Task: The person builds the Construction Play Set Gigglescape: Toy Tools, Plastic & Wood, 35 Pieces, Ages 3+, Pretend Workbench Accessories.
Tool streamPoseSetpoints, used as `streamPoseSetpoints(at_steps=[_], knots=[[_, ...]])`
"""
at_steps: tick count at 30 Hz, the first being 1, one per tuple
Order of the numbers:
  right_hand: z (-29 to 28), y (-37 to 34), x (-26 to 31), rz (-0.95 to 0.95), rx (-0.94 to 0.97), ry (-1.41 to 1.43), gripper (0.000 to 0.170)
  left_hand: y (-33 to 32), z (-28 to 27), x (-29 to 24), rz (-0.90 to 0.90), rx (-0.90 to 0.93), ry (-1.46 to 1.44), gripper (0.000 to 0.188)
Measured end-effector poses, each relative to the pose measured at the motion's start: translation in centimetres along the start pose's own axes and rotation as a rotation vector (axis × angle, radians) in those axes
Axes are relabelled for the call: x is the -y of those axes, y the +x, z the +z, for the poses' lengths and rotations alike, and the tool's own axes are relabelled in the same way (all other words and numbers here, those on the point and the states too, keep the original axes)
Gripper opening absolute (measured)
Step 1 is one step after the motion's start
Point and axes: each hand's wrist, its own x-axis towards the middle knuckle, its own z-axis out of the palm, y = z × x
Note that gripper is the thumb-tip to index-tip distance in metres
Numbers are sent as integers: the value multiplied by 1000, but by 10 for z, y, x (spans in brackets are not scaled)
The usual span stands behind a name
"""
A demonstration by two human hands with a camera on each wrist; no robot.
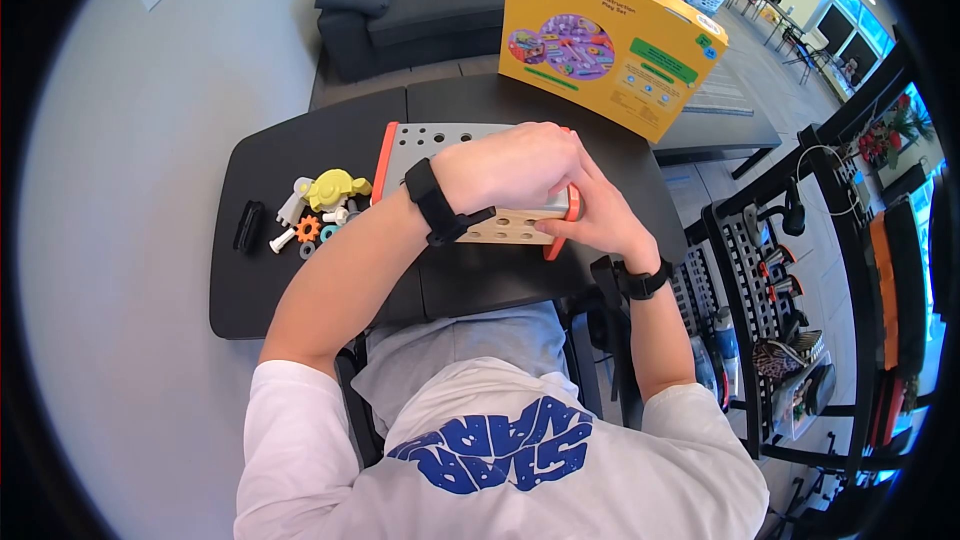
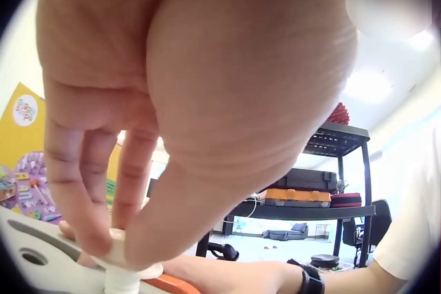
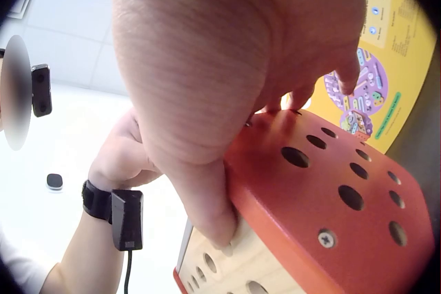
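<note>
A toy workbench with a grey top (image 1: 418, 153), orange-red end panels (image 3: 303, 208) and a pale wooden side (image 3: 238, 270) full of holes stands on the black table (image 1: 300, 130). In the left wrist view my left hand (image 1: 515, 168) pinches the head of a white toy bolt (image 2: 122, 282) between thumb and fingers, with its shank pointing down at the grey top. My right hand (image 1: 603, 212) grips the workbench's right end, thumb (image 3: 210, 221) pressed on the wooden side and fingers reaching over the red panel.
Left of the workbench lie a yellow toy piece (image 1: 332, 190), an orange gear (image 1: 308, 229), another white bolt (image 1: 283, 240) and a black object (image 1: 249, 227). A yellow play-set box (image 1: 610, 40) stands behind. To the right is a black shelf rack (image 1: 745, 270).
</note>
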Motion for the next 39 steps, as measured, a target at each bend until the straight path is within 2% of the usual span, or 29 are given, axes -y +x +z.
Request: streamPoseSetpoints(at_steps=[3, 5, 6, 8, 9, 11, 12, 14, 15, 17, 21, 23, 24, 26, 30, 32, 35, 37, 39], knots=[[-1, -1, 3, -4, 0, 8, 88, 1, 4, 8, -26, 53, -44, 22], [0, -1, -1, 48, 29, 22, 88, -2, 9, 9, 94, -200, -237, 16], [0, -1, -3, 97, 60, 37, 88, -2, 12, 9, 94, -199, -237, 16], [0, 0, 0, 52, 31, 19, 88, -4, 10, -3, -104, -239, -65, 14], [0, 0, 2, 6, 3, 1, 88, -2, 11, -3, -104, -239, -66, 14], [-1, 0, 4, 2, -3, 1, 88, 2, 15, 0, -171, -84, -60, 15], [-1, 0, 4, -2, -11, 0, 88, 2, 16, 3, -171, -85, -60, 15], [0, 0, 1, 0, -7, -1, 89, 0, 15, 4, -15, -110, 15, 15], [0, -1, 0, 3, -3, -2, 89, 2, 14, 4, -13, -109, 15, 15], [0, -1, 0, 8, 1, 4, 89, 1, 2, -2, -19, 37, 22, 15], [1, -1, -1, 20, -1, 37, 89, -2, 2, 0, -13, 31, -146, 16], [0, -1, 2, 18, -4, 21, 89, -4, 11, -1, -13, -275, -146, 16], [0, -1, 3, 14, -4, 5, 89, -2, 14, 2, -12, -274, -147, 16], [0, 0, 2, -3, -8, -6, 89, 2, 16, 6, -104, -117, -52, 16], [1, -1, -1, -7, -12, -3, 90, 1, 16, 3, -104, -99, -18, 17], [0, -1, 0, -3, -5, 11, 90, 0, 10, 3, 57, -53, -13, 18], [2, -1, -3, -14, -11, 19, 90, 3, 9, 6, 68, 19, -133, 18], [2, -1, -4, -24, -27, 12, 90, -1, 6, 2, 49, -25, -191, 17], [1, -1, -4, 80, 48, 28, 90, -2, 8, -1, 32, -69, -251, 16]])
